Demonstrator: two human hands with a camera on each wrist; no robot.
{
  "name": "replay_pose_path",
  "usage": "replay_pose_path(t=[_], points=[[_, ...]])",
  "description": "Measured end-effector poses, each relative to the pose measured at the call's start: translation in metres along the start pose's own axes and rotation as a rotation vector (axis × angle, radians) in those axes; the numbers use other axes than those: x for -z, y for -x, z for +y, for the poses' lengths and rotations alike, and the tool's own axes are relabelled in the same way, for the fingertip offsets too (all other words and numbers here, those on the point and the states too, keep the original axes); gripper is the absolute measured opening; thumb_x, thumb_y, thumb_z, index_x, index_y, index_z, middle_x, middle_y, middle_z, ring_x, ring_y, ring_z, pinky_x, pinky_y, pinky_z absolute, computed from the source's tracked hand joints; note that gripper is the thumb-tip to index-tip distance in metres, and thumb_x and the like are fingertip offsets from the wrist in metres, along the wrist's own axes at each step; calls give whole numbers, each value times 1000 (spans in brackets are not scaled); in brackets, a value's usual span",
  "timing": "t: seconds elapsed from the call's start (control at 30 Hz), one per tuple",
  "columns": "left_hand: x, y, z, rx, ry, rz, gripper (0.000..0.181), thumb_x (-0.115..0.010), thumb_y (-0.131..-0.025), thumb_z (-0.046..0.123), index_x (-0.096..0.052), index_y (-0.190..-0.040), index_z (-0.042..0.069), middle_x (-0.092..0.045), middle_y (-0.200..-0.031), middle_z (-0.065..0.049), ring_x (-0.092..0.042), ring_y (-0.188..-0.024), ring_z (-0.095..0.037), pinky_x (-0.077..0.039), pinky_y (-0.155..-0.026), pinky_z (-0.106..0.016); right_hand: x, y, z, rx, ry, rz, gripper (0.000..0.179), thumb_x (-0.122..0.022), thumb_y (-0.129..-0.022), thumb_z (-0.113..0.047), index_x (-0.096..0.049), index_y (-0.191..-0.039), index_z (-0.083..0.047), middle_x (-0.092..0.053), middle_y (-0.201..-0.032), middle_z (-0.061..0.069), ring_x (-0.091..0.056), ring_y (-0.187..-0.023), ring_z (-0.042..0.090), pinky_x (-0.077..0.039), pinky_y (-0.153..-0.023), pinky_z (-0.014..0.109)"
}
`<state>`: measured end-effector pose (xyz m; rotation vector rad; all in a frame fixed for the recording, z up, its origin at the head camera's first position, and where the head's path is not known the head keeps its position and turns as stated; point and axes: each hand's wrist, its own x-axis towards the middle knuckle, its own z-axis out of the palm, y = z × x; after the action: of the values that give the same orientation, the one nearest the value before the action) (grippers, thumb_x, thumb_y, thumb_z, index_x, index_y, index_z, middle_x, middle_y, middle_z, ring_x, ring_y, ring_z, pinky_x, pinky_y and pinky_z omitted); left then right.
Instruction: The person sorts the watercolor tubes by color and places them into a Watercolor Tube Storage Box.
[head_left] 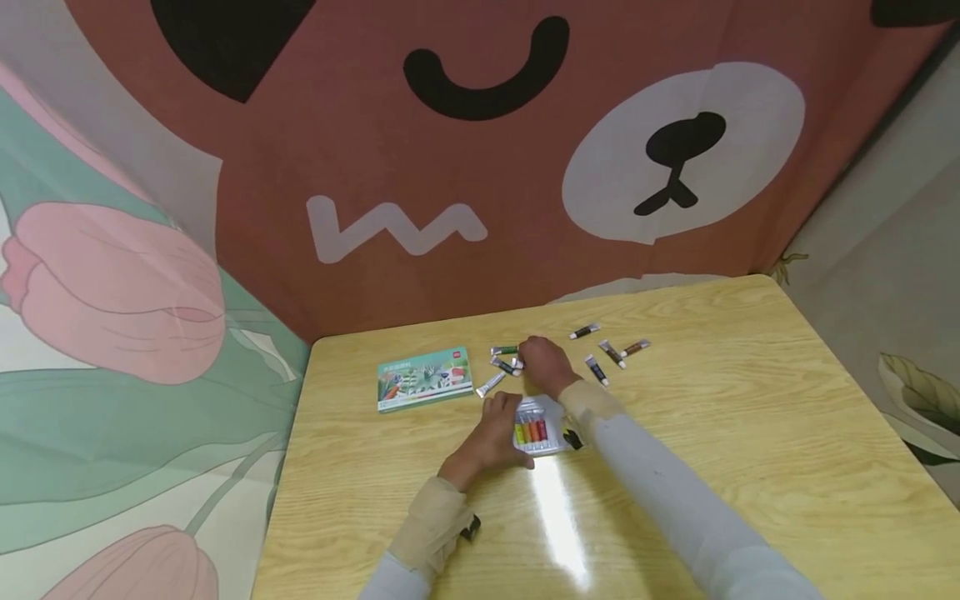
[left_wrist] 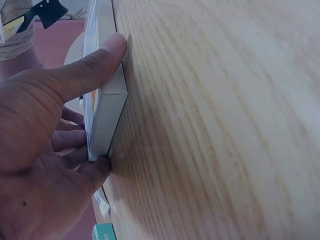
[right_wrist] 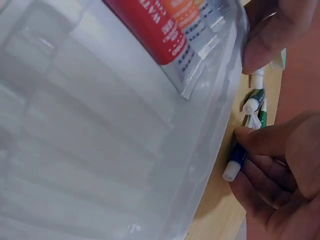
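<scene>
A white plastic tray point(head_left: 555, 423) lies on the table, with yellow, orange and red paint tubes point(head_left: 531, 431) in slots on its left side. My left hand point(head_left: 491, 435) grips the tray's left end; in the left wrist view the thumb is on one side wall and fingers are on another. Beyond the tray, my right hand point(head_left: 546, 365) pinches a dark blue paint tube point(right_wrist: 237, 159) with a white cap, low over the table. Beside it lie several loose tubes, including a green one point(head_left: 505, 351). The red tube point(right_wrist: 150, 30) and bare slots fill much of the right wrist view.
A flat green illustrated paint box point(head_left: 425, 379) lies to the left on the wooden table point(head_left: 360, 492). Several dark and brown tubes, among them a black one point(head_left: 584, 331), are scattered right of my right hand. A printed curtain point(head_left: 420, 275) hangs behind the table.
</scene>
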<state>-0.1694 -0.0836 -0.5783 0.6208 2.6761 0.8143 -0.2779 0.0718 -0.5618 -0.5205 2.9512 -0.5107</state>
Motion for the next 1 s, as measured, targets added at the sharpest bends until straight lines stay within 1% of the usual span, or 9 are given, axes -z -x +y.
replay_pose_path(t=[0.1,0.17,0.27,0.4,0.5,0.63,0.8,1.0], points=[[-1,0,1,-2,4,3,112,-100,-62,24,-37,-152,0,-42,-144,-16,-36,-128,-30,-46,-109,-41,2,7,0,-28,-52,18,15,-66,-89,-1,-68,-76,-8,-66,-81,5,-58,-74,18,-52,-67,36],[-2,0,1,-6,-7,3,112,-100,-62,25,-37,-151,0,-42,-144,-15,-36,-128,-29,-46,-108,-39,4,16,0,-52,-110,39,11,-70,-87,-4,-70,-77,-8,-69,-81,6,-60,-72,19,-53,-65,37],[-3,0,1,-3,-28,-3,112,-100,-62,26,-37,-151,2,-42,-143,-14,-36,-127,-28,-47,-107,-38,7,31,0,-98,-186,67,3,-74,-83,-9,-74,-82,-7,-74,-86,7,-66,-74,21,-56,-66,39],[-1,0,0,6,-35,-5,111,-99,-63,27,-36,-152,3,-41,-143,-13,-36,-128,-28,-47,-107,-38,14,50,2,-159,-279,65,8,-73,-81,-12,-76,-86,-7,-76,-91,7,-69,-77,22,-56,-66,37],[-1,1,-1,7,-36,-1,111,-99,-63,27,-36,-151,2,-41,-142,-13,-36,-127,-28,-47,-107,-38,19,60,5,-204,-356,40,12,-74,-80,-13,-77,-89,-5,-77,-90,7,-68,-75,20,-55,-65,34],[-1,1,-1,4,-35,1,111,-99,-63,27,-37,-151,2,-42,-142,-14,-36,-127,-28,-47,-107,-38,24,74,8,-257,-424,-5,15,-77,-80,-15,-76,-90,-4,-75,-86,6,-65,-71,16,-52,-63,29],[-1,2,0,8,-36,-5,111,-99,-65,26,-35,-152,2,-40,-144,-14,-36,-127,-28,-47,-106,-39,25,89,7,-316,-506,-57,12,-79,-78,-13,-75,-86,-4,-73,-80,5,-65,-66,14,-51,-60,27],[-2,1,-1,4,-37,-6,110,-99,-65,26,-35,-152,2,-40,-144,-14,-35,-126,-28,-46,-107,-39,18,105,7,-355,-506,-93,11,-81,-73,-14,-75,-78,-6,-72,-80,4,-63,-72,18,-50,-63,29]])
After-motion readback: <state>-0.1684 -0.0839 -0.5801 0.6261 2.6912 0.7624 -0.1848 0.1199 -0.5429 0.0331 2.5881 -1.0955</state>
